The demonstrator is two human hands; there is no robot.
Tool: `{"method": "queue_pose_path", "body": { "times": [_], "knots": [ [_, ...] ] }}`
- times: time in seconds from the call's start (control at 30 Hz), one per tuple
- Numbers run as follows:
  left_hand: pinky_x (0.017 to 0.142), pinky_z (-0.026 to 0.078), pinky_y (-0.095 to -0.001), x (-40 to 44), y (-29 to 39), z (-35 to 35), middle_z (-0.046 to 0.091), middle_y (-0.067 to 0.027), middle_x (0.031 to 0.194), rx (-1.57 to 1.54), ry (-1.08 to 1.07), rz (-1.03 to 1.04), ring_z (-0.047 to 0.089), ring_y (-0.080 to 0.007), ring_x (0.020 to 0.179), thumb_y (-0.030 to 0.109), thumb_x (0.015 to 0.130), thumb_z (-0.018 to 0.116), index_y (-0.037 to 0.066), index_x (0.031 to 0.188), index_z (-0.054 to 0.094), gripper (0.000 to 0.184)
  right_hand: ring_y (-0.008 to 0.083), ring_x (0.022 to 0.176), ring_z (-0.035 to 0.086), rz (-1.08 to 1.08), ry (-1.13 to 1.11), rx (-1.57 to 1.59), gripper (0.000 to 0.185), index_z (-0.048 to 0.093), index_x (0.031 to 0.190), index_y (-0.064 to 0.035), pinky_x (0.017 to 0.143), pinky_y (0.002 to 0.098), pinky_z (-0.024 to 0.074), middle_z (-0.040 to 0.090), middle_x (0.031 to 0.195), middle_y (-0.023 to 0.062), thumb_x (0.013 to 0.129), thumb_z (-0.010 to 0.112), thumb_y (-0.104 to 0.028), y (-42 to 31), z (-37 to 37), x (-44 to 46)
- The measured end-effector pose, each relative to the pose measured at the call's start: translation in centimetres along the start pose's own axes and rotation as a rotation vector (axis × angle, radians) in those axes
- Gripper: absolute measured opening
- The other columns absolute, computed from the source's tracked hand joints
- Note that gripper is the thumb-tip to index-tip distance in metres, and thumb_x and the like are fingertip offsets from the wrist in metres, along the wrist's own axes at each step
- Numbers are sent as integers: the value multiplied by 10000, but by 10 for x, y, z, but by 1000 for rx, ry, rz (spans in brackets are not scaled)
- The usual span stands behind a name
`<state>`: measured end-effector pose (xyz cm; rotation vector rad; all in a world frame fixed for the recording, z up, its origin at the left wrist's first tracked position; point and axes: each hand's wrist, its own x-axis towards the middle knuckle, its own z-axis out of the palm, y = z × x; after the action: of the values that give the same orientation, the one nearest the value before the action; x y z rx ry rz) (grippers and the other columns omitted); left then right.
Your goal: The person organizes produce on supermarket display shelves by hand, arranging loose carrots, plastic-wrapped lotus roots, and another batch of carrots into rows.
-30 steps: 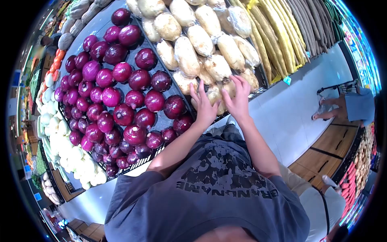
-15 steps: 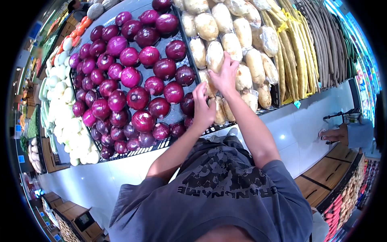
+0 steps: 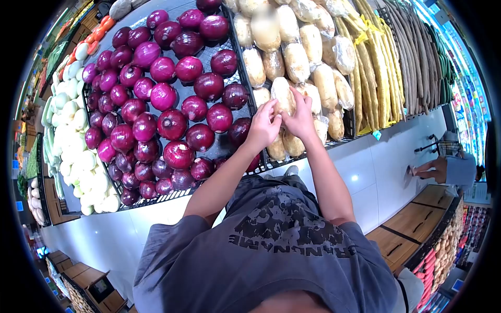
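A pale, oblong lotus root [image 3: 283, 95], seemingly wrapped in clear film, is held between my two hands above the near part of its pile. My right hand [image 3: 301, 119] grips its right side, with the fingers partly hidden behind it. From the left, my left hand [image 3: 264, 127] closes on its lower left side, thumb and fingers bent toward it. More wrapped lotus roots [image 3: 295, 61] lie packed in rows around and beneath my hands.
Left of my hands, red onions [image 3: 172, 124] fill a black crate, with pale white vegetables [image 3: 78, 156] beyond. To the right stand long yellowish-brown roots [image 3: 376, 78] and darker thin ones [image 3: 417, 62]. A person [image 3: 443, 169] with a cart is on the aisle floor at right.
My right hand has drawn the lotus root out of its row toward me, uncovering another beneath. My left hand has come up and in to meet it.
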<state>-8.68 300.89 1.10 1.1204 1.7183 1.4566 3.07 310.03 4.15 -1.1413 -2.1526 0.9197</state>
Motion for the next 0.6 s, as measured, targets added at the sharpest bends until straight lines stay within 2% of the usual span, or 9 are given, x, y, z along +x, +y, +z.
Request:
{"method": "queue_pose_path", "body": {
  "times": [0.1, 0.2, 0.3, 0.33, 0.43, 0.47, 0.5, 0.57, 0.6],
  "knots": [
    [1000, 539, -378, -1, -2, -1, 569, -215, 1342, -71, 12, 23, 656, -339, 1161, 35, 935, 628, 8, 1399, 529, 475, 430, 1240, 524, 11, 9, -22, 801, 456, 1504, -80, 1082, 441, 451, 451, 1301, 243, 788, 807, -152, 1, 0, -1],
    [920, 558, -351, 1, -2, -8, 577, -193, 1236, 43, 20, 138, 667, -298, 1083, 18, 926, 627, 27, 1339, 553, 420, 421, 1221, 542, -25, 16, 23, 794, 471, 1488, -71, 1078, 437, 454, 472, 1284, 237, 781, 819, -164, 16, 6, -9],
    [901, 572, -370, 23, 15, -35, 598, -204, 1213, 38, -169, -33, 709, -300, 1000, 47, 933, 617, 14, 1253, 613, 322, 381, 1192, 549, -73, -7, 37, 778, 493, 1464, -50, 1072, 412, 453, 521, 1248, 222, 798, 850, -235, 16, -1, -5],
    [875, 578, -375, 39, 8, -39, 604, -219, 1199, 150, -134, 50, 726, -314, 937, 88, 933, 627, 12, 1206, 640, 284, 388, 1210, 550, -55, -13, 9, 776, 498, 1457, -42, 1073, 418, 454, 527, 1266, 222, 806, 856, -263, 13, -3, -7],
    [996, 514, -401, 79, 50, -53, 577, -238, 1242, 316, 60, 109, 642, -347, 1141, 143, 900, 690, 8, 1286, 578, 424, 414, 1287, 523, 20, -64, -15, 811, 455, 1500, -71, 1116, 447, 431, 482, 1366, 252, 814, 851, -246, -4, -12, -24],
    [1093, 432, -424, 99, 52, -53, 523, -253, 1308, 350, 138, 264, 522, -394, 1287, 160, 882, 722, 9, 1374, 500, 560, 418, 1301, 514, 44, -66, -3, 816, 443, 1513, -81, 1126, 451, 424, 471, 1380, 256, 820, 847, -234, -7, -11, -29],
    [1155, 345, -465, 121, 55, -54, 415, -280, 1426, 425, 189, 350, 409, -450, 1367, 200, 864, 755, 19, 1475, 388, 736, 423, 1314, 506, 69, -67, 9, 821, 431, 1525, -91, 1136, 455, 417, 460, 1393, 261, 826, 843, -223, -8, -10, -32],
    [1189, 273, -510, 159, 63, -47, 313, -307, 1502, 524, 255, 345, 318, -483, 1413, 269, 832, 798, 38, 1553, 247, 937, 423, 1321, 501, 88, -32, 52, 811, 433, 1525, -92, 1137, 453, 416, 467, 1401, 256, 831, 840, -197, -8, -6, -36],
    [1202, 242, -516, 176, 70, -42, 253, -321, 1537, 547, 226, 218, 281, -487, 1431, 337, 795, 836, 43, 1581, 146, 1086, 422, 1319, 502, 76, -21, 62, 812, 436, 1522, -89, 1135, 451, 417, 472, 1403, 252, 828, 843, -194, -5, -5, -37]
  ]
}}
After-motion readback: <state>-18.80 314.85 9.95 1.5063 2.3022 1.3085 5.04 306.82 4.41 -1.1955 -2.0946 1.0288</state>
